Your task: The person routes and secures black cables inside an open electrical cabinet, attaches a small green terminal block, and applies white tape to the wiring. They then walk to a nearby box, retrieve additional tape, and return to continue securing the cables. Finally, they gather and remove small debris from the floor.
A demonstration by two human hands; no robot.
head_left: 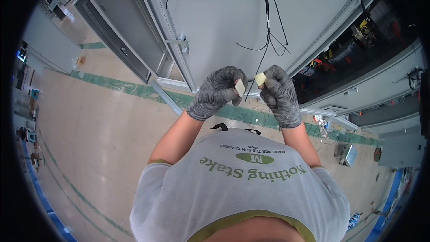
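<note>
My left hand [218, 90] pinches a white tab [240, 88], my right hand [282, 97] a yellowish piece [260, 79]; likely light, best edge-held.

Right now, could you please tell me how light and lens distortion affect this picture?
Head view: the blue floor line bows along the left rim; head view: the cabinet interior at right is dark, its detail partly lost; head view: the left hand and right hand look evenly lit and fairly sharp.
</note>
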